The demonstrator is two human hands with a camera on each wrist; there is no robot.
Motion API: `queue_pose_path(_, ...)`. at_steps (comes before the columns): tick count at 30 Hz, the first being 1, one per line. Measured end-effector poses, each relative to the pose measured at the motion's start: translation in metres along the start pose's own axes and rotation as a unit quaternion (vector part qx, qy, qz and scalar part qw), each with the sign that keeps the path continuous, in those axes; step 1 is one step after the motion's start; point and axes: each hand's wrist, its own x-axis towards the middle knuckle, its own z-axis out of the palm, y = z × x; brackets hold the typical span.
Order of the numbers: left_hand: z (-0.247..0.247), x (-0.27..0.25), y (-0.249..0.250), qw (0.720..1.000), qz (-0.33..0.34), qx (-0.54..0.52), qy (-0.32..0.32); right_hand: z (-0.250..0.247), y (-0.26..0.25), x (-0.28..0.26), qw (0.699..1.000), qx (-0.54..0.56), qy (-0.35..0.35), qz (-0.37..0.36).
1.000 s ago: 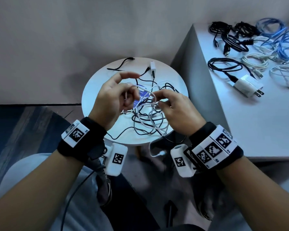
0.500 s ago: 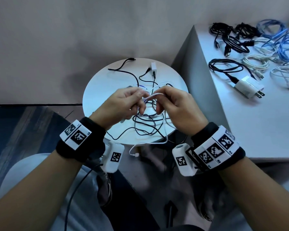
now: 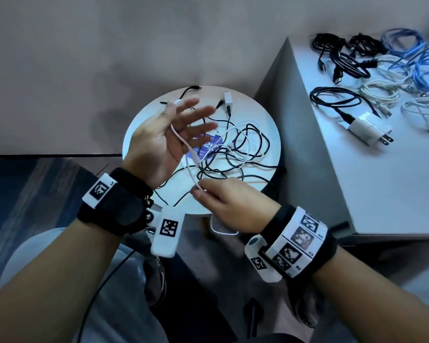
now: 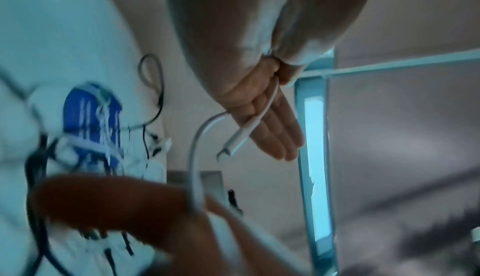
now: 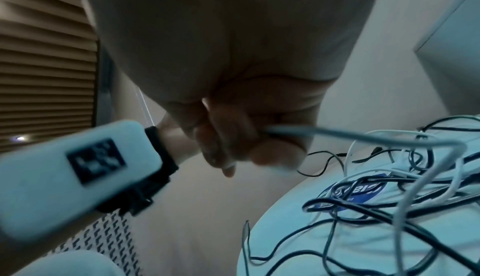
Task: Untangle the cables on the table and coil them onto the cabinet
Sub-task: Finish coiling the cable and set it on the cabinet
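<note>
The white cable (image 3: 192, 167) runs across your spread left hand (image 3: 164, 142), plug end lying on its straight fingers (image 4: 270, 128), down to your right hand (image 3: 228, 204), which pinches it. Just beyond both hands, tangled cables (image 3: 235, 149) cover the round table (image 3: 146, 120); coiled ones lie on the cabinet (image 3: 382, 194) to your right.

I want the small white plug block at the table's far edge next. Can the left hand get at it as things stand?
Probably yes: the left hand is raised just short of the white plug block, nothing between. But the white cable lies across its palm, so it isn't free.
</note>
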Motion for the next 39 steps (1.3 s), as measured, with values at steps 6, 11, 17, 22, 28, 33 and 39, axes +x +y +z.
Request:
queue_pose_path(6, 0.005, -0.012, -0.017, 0.920, 0.016, 0.380, -0.093, -0.037, -0.007, -0.005, 0.989, 0.116, 0.088, -0.006)
queue_pose_path(11, 0.010, -0.011, -0.015, 0.926, 0.047, 0.366, -0.084, -0.053, -0.010, -0.013, 0.986, 0.123, 0.107, -0.035)
queue_pose_path(17, 0.003, -0.004, -0.009, 0.990, -0.002, 0.123, 0.066, -0.039, 0.008, -0.006, 0.998, -0.063, 0.020, 0.011)
queue_pose_path(22, 0.014, -0.012, -0.024, 0.942, 0.017, 0.334, -0.020, -0.044, 0.008, -0.006, 0.995, -0.032, 0.094, -0.017)
queue_pose_path(28, 0.011, -0.014, -0.015, 0.950, -0.031, 0.288, -0.117, -0.061, 0.014, -0.005, 0.951, 0.108, 0.289, -0.005)
queue_pose_path(33, 0.012, -0.018, -0.011, 0.968, -0.086, 0.125, -0.199, -0.068, 0.015, -0.004, 0.929, 0.232, 0.279, -0.076)
queue_pose_path(39, 0.009, -0.016, -0.007, 0.959, -0.111, -0.117, -0.233, -0.048, 0.024, 0.007, 0.937, 0.230, 0.262, -0.027)
